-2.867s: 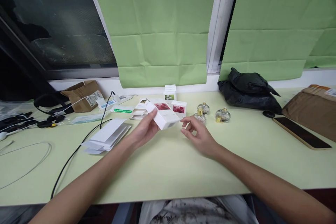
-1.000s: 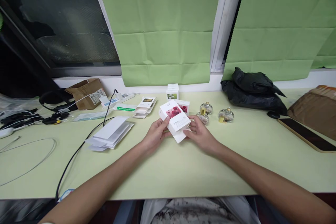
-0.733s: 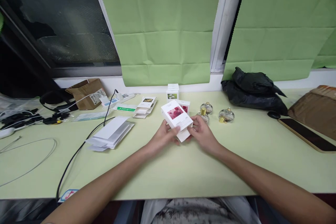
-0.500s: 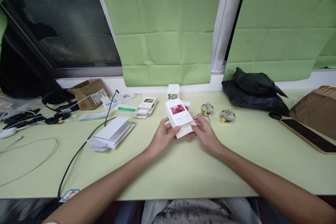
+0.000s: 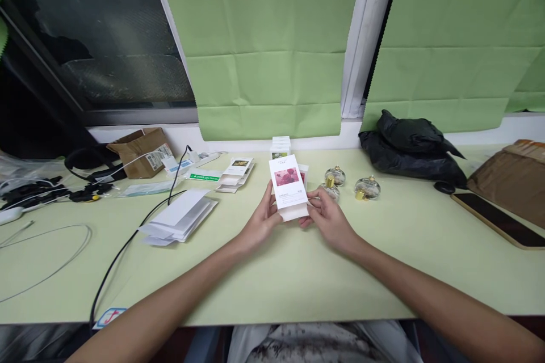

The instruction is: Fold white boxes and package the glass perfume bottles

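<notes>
Between the left hand (image 5: 260, 222) and right hand (image 5: 327, 220) stands a box (image 5: 288, 186) – upright, above the desk (image 5: 272, 278). Just behind the right hand sit three bottles (image 5: 336, 175); left of the left hand lies a stack of flat cartons (image 5: 179, 216) – a phone (image 5: 498, 220) lies far right.

Both arms reach fwd from the bottom corners, forearms bare, converging at centre. L hand (image 5: 260, 221) palm turned inward, fingers curled up, thumb on top, pinching from the left. R hand (image 5: 327, 220) mirrors it, palm inward, fingertips gripping from the right. Wrists roughly level, just above the tabletop (image 5: 272, 272). Hands close together, not touching each other.
</notes>
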A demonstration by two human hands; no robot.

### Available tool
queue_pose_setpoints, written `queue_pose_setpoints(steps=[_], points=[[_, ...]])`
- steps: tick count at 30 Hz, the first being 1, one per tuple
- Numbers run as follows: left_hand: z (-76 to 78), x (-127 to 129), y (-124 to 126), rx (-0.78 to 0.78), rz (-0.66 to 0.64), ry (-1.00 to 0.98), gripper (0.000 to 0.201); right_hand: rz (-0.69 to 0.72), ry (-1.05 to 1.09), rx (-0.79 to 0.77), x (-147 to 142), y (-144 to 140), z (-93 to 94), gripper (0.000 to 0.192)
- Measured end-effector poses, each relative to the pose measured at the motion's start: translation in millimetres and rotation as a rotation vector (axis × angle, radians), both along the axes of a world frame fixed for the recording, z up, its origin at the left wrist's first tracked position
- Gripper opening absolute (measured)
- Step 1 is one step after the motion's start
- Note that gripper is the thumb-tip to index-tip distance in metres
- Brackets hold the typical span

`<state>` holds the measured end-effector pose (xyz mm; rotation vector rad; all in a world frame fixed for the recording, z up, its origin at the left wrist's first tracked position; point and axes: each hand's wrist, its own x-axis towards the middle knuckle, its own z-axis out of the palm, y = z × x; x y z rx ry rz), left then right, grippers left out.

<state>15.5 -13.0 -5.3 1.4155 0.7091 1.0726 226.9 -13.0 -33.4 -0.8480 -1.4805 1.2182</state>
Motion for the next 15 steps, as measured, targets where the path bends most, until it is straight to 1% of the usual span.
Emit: queue_pose_setpoints(steps=[2,3,5,7,9,12,15], points=[[0.4,-1.3,1.7,-0.099,-0.056,-0.118,0.093,-0.006,0.004,-0.008,0.4,1.2,-0.3,0.027],[0.6,-1.4,1.7,-0.152,-0.067,-0.168,0.088,-0.01,-0.003,-0.007,0.2,0.8,-0.1,0.027],[1.3,-0.4,0.5,-0.24,-0.056,-0.226,0.07,-0.014,-0.035,0.008,-0.7,-2.2,1.4,0.026],[2.2,1.0,-1.0,-0.276,-0.01,-0.232,0.056,-0.011,-0.066,0.024,-1.1,-6.0,4.3,0.023],[2.5,1.1,-1.0,-0.262,0.038,-0.189,0.053,0.012,-0.058,0.026,-0.2,-8.7,8.4,0.019],[1.2,-2.1,2.0,-0.188,0.086,-0.097,0.056,0.067,0.029,0.0,2.3,-8.4,14.9,0.015],[-0.5,-5.0,3.2,-0.123,0.107,-0.007,0.058,0.047,0.086,-0.045,2.2,-4.7,17.9,0.021]])
